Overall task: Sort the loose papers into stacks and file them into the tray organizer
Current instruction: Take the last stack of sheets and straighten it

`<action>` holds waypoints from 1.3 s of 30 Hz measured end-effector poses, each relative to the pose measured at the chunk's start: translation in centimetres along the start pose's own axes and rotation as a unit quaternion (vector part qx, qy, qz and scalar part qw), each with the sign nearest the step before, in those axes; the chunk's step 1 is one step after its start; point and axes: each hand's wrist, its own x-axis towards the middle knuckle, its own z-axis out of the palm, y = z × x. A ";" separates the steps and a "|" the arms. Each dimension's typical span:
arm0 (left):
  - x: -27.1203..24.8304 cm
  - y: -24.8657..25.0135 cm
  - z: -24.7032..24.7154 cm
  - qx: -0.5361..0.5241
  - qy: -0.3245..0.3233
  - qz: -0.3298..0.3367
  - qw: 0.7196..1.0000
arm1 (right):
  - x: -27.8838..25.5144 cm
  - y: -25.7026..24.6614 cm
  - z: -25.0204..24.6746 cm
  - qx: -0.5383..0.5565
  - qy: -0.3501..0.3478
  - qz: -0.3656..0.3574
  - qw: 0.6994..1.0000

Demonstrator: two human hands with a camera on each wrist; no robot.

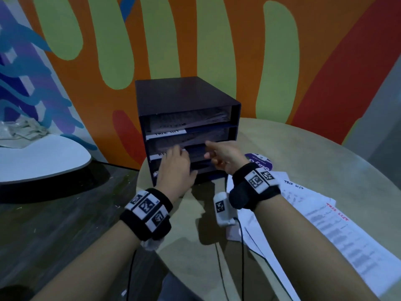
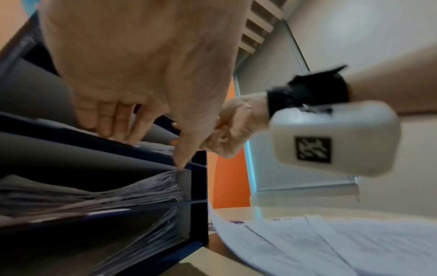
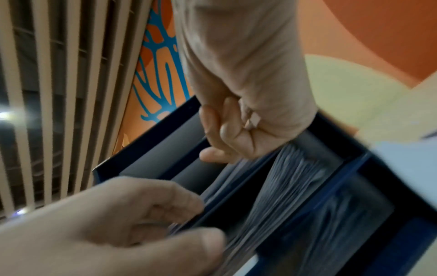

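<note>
A dark navy tray organizer (image 1: 186, 94) with several shelves stands at the back of the round table (image 1: 303, 153). Its shelves hold paper stacks (image 1: 191, 120) (image 2: 141, 188) (image 3: 290, 177). My left hand (image 1: 173, 164) is at a middle shelf, with straight fingers (image 2: 106, 121) reaching into the slot and the thumb on the shelf edge below. To its right, my right hand (image 1: 221, 155) hovers at the same shelf with fingers (image 3: 224, 121) curled into the palm. One finger sticks out toward the papers, and the hand holds nothing. Loose printed sheets (image 1: 325, 222) (image 2: 331, 242) lie fanned on the table at the right.
A purple round sticker (image 1: 259, 162) lies beside the organizer's right foot. Thin black cables run from my wrist units across the table's front. A white curved surface (image 1: 43, 159) with crumpled material (image 1: 23, 129) sits at the left, across a dark gap. A painted wall rises close behind.
</note>
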 end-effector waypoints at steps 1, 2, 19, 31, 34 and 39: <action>0.3 0.7 0.2 -0.046 0.014 0.007 0.999 | -0.6 0.3 -2.0 -0.013 0.015 -0.017 1.000; 0.4 1.4 0.4 -0.092 0.007 0.010 0.996 | -1.3 0.5 -4.0 -0.027 0.033 -0.031 0.999; 6.4 10.5 13.4 -0.310 -0.286 -0.003 0.907 | -11.7 16.6 -35.1 -0.542 0.145 0.315 0.765; 3.3 17.9 8.4 -0.587 -0.426 -0.060 0.686 | -8.9 12.2 -27.6 -0.593 0.060 0.196 0.779; 3.2 18.1 8.2 -0.555 -0.395 -0.078 0.728 | -8.5 11.6 -26.9 -0.568 0.024 0.158 0.807; 3.2 17.1 8.2 -0.599 -0.267 -0.098 0.749 | -6.9 11.8 -28.5 -0.354 0.158 0.071 0.919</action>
